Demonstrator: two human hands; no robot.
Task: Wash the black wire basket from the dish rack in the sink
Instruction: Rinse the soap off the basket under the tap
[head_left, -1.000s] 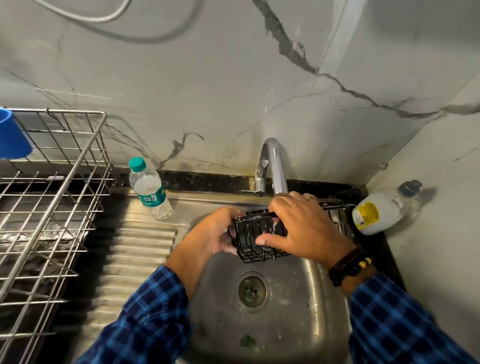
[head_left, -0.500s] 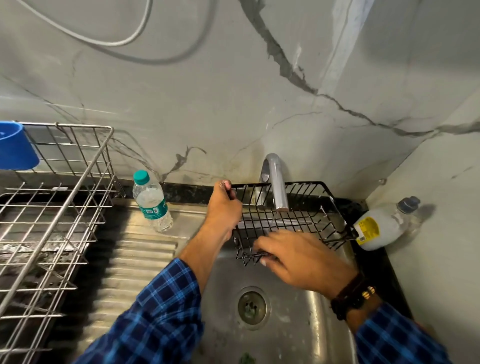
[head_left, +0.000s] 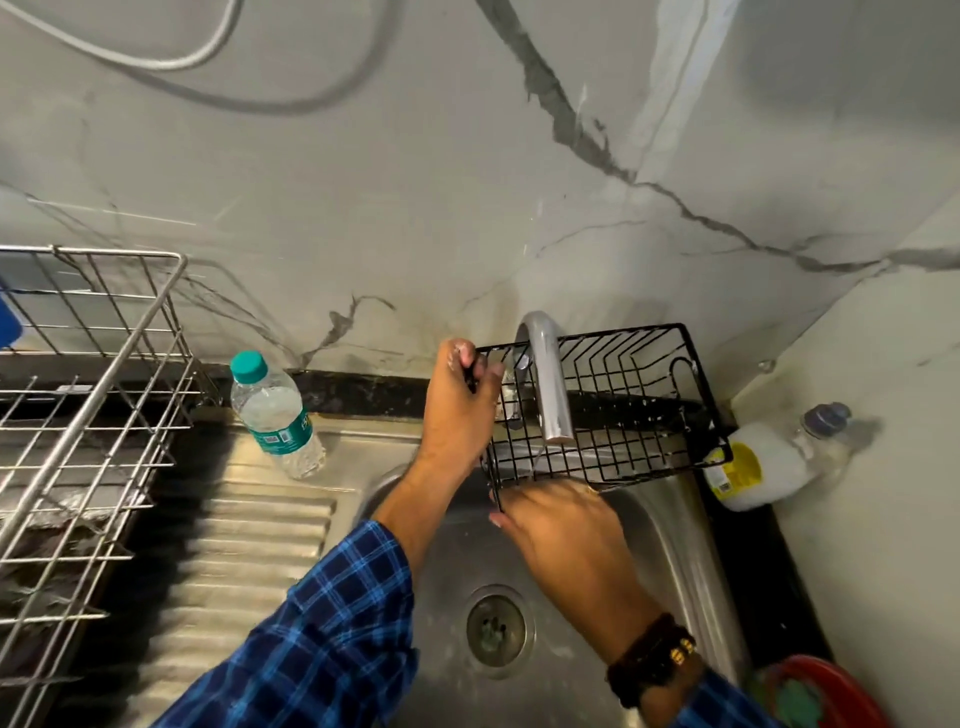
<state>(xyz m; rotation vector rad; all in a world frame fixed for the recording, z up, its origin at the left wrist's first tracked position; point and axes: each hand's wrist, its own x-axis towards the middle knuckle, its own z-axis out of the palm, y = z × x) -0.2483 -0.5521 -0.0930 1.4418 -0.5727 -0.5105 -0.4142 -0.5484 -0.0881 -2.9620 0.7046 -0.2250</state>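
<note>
The black wire basket (head_left: 623, 410) hangs over the steel sink (head_left: 660, 525), its open side facing me, with the tap spout (head_left: 548, 384) reaching into it. My left hand (head_left: 457, 410) grips the basket's upper left corner. My right hand (head_left: 561, 525) lies flat under the basket's front lower edge, fingers straight and touching the wire. The dish rack (head_left: 88, 415) of silver wire stands at the left on the counter.
A clear water bottle (head_left: 275, 415) with a teal cap stands on the ribbed drainboard (head_left: 249, 561). A white soap bottle (head_left: 763, 462) lies at the sink's right. A red object (head_left: 826, 691) sits at the bottom right. The drain (head_left: 498, 631) is below my hands.
The basket has been lifted and turned open side toward me around the tap. My left hand moved up to its top corner; my right hand slid from on top of it to underneath.
</note>
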